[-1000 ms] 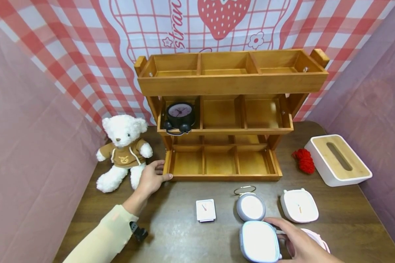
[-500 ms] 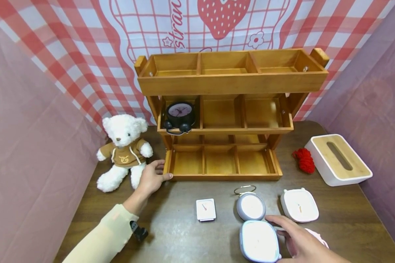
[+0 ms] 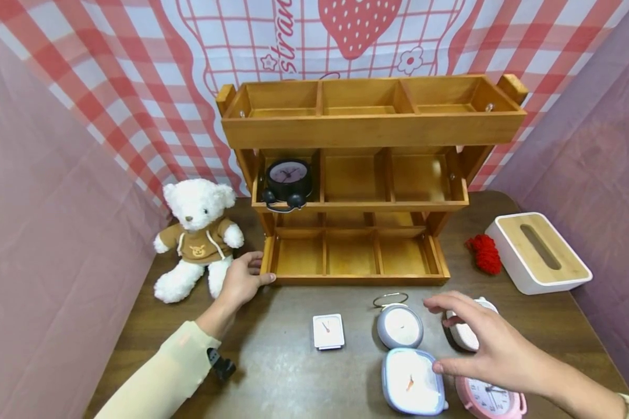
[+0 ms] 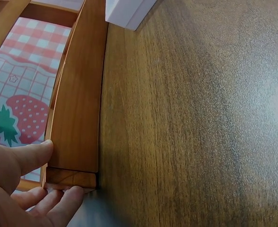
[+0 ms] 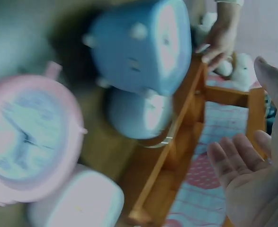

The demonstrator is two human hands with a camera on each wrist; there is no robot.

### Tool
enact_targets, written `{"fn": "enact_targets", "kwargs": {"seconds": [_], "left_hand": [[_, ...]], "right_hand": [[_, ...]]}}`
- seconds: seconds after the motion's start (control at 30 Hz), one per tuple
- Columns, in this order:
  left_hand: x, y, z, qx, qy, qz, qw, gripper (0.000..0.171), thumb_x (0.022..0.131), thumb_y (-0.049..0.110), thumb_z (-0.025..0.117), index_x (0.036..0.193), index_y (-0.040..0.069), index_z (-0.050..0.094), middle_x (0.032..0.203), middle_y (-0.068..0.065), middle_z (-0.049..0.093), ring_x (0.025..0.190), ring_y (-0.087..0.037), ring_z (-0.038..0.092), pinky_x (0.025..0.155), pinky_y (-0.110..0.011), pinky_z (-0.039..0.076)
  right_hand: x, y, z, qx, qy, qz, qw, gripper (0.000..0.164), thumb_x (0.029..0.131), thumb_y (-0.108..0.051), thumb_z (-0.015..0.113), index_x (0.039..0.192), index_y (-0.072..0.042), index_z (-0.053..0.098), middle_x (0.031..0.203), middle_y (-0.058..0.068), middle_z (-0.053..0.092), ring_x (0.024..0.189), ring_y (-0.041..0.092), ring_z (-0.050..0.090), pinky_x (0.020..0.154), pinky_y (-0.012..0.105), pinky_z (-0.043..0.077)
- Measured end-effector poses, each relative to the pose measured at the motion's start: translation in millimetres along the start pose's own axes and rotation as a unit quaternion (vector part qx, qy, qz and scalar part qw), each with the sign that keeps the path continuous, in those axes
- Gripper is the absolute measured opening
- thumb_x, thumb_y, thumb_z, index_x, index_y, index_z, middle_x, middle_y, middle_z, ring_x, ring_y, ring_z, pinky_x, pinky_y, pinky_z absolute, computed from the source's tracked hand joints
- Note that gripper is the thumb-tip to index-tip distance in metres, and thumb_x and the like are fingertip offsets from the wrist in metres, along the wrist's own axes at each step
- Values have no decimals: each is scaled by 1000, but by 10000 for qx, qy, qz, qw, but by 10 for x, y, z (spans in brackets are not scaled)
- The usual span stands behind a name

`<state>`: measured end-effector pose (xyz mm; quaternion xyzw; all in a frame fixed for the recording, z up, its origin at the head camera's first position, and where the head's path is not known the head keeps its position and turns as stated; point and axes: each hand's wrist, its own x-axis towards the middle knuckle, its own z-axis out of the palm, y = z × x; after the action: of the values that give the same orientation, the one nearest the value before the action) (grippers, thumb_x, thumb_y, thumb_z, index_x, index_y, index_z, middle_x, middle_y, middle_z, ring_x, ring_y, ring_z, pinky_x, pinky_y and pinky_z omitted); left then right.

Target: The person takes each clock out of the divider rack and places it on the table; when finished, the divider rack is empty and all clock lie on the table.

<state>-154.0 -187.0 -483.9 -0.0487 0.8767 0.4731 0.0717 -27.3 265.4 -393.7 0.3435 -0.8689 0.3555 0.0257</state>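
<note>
My left hand (image 3: 243,281) grips the front left corner of the three-tier wooden shelf (image 3: 356,280); in the left wrist view the thumb lies on one side of the corner and the fingers on the other. Over the clocks at the right, my right hand (image 3: 484,343) hangs with spread fingers and nothing in it. Below its thumb is a light blue alarm clock (image 3: 411,381), with a grey round clock (image 3: 400,327) behind. The hand partly hides a white eared clock (image 3: 463,336) and a pink alarm clock (image 3: 490,398). A black alarm clock (image 3: 288,179) sits in the middle tier's left compartment.
A small white square clock (image 3: 328,331) stands in front of the shelf. Left of the shelf sits a white teddy bear (image 3: 196,233) in a brown hoodie. Red yarn (image 3: 484,254) and a white tissue box (image 3: 540,253) with a wooden lid lie to the right.
My right hand has come away from the light blue clock, moving up and to the right with its fingers spreading. More of the pink clock shows. The left hand stays on the shelf corner.
</note>
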Motion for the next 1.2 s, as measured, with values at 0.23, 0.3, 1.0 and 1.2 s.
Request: {"fn": "enact_targets", "kwargs": {"seconds": [0.23, 0.3, 1.0, 1.2], "left_hand": [[-3, 3, -4, 6, -34, -60, 10000, 64, 88, 9, 80, 144, -5, 51, 133, -27, 63, 118, -40, 64, 98, -49, 55], [-5, 1, -6, 15, -32, -50, 10000, 64, 88, 9, 80, 144, -5, 51, 133, -27, 63, 118, -41, 64, 98, -49, 55], [8, -20, -12, 3, -9, 77, 10000, 64, 88, 7, 79, 144, -7, 51, 132, -28, 63, 117, -41, 64, 99, -50, 54], [11, -4, 4, 8, -2, 4, 10000, 65, 87, 7, 80, 144, -7, 51, 132, -28, 63, 116, -40, 65, 99, -49, 54]], "right_hand": [[527, -108, -102, 73, 268, -209, 9994, 80, 69, -26, 98, 138, -18, 58, 134, -5, 61, 115, 9, 61, 87, 20, 57], [676, -121, -85, 171, 326, -120, 9992, 76, 70, -25, 97, 136, -19, 60, 133, -7, 62, 115, 10, 61, 87, 22, 57], [1931, -448, 487, 1126, 1812, 848, 9733, 59, 75, -30, 94, 124, -12, 67, 116, -1, 70, 100, 14, 68, 81, 32, 60], [2148, -517, 548, 1086, 1906, 1087, 9696, 67, 75, -38, 92, 130, -10, 65, 120, 2, 68, 104, 14, 66, 88, 30, 59]]}}
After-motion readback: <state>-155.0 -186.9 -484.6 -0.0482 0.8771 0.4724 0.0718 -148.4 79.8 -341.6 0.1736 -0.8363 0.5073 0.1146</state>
